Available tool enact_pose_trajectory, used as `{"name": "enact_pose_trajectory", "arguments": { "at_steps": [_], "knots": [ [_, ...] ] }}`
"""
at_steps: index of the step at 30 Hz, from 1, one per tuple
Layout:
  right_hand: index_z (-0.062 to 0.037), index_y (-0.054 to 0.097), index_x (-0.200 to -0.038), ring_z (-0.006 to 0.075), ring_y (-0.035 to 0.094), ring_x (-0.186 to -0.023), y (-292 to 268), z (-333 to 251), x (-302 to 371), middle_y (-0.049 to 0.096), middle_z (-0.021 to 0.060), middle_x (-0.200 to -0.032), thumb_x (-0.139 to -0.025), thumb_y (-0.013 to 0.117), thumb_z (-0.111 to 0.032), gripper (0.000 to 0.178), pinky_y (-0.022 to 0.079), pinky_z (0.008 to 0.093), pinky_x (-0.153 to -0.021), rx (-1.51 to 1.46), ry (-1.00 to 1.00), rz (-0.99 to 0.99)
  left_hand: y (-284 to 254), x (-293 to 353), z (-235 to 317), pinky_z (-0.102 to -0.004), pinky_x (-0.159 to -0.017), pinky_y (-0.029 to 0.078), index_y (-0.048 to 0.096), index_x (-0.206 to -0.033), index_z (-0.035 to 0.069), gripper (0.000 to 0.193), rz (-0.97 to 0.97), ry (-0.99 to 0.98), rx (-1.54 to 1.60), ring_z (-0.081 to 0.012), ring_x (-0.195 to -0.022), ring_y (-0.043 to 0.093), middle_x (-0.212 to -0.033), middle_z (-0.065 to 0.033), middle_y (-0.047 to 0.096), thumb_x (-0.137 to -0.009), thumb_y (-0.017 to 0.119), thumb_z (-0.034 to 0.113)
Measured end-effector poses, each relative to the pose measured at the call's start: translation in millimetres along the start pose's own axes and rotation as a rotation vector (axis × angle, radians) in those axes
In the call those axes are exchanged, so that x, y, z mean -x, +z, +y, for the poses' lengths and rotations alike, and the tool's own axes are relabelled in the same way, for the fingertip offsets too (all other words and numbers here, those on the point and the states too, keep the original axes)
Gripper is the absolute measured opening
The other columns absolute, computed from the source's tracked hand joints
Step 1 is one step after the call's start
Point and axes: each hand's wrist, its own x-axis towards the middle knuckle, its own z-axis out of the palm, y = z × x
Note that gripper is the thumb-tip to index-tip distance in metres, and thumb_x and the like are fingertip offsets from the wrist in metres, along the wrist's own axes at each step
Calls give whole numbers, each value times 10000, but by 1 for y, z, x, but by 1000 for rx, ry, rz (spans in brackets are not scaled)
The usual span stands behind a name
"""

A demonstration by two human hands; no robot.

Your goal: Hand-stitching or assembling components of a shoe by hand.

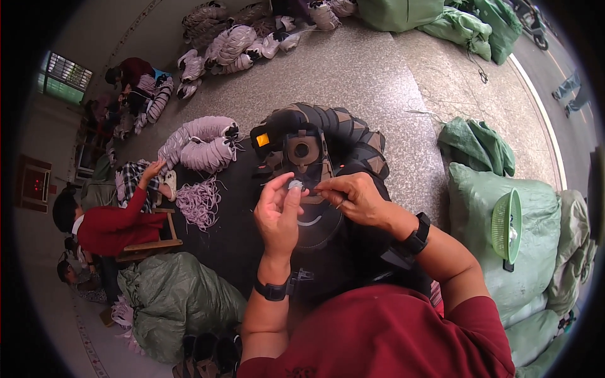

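Observation:
My left hand [279, 217] is raised above my lap, thumb and fingers closed on a small whitish, shiny piece [295, 184] too small to name. Close at its right, my right hand [358, 199] is pinched, fingertips nearly meeting the left ones. A thin thing seems to stick out of this pinch, but I cannot make out what it is. Just beyond both hands lies a brown and black piece with a round dark opening [301, 150]. Behind it curves a row of nested brown and black shoe uppers [340, 126]. An orange-yellow square tag [262, 139] shows at their left.
Pink shoe uppers [205, 148] and a heap of pink laces [198, 203] lie left. A person in red [120, 223] sits there by a wooden stool [151, 247]. Green sacks stand near left [179, 302] and right [504, 246], the right one bearing a green basket [506, 225].

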Motion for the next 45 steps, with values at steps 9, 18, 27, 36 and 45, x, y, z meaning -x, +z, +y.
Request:
{"name": "enact_pose_trajectory", "arguments": {
  "at_steps": [9,18,27,36,45],
  "knots": [
    [-67,689,-977,286,674,-758,0,1,1,684,134,-835,-845,636,-136,158,522,341,-649,-28,31,-16,0,1,-5,-162,-542,388,549,-1137,-33,258,4,-10,-6,-46,-610,532,-811,-78,653,-921,570,106],
    [-63,683,-952,306,660,-737,2,-1,3,668,143,-800,-846,633,-158,150,510,362,-629,-30,24,-25,2,3,-7,-160,-548,389,550,-1134,-32,263,17,-9,-35,-39,-603,516,-820,-80,658,-917,578,113],
    [-55,682,-952,289,642,-669,4,-2,3,654,142,-759,-847,644,-137,139,492,339,-593,-104,32,7,5,4,-8,-158,-554,396,558,-1128,-26,253,-3,-14,-76,-38,-598,514,-834,-93,672,-917,579,113],
    [-41,684,-964,194,610,-613,3,6,5,637,124,-712,-854,648,-118,139,471,291,-579,-258,96,2,2,5,-14,-186,-562,437,559,-1135,-12,269,-51,-47,-14,-94,-784,631,-886,-79,669,-912,601,134],
    [-36,684,-948,125,562,-597,3,9,8,628,99,-687,-863,640,-104,118,453,269,-569,-283,131,-10,9,8,-12,-160,-566,402,556,-1134,-32,260,-32,-37,-75,-46,-635,549,-837,-86,667,-917,580,110]
  ]
}}
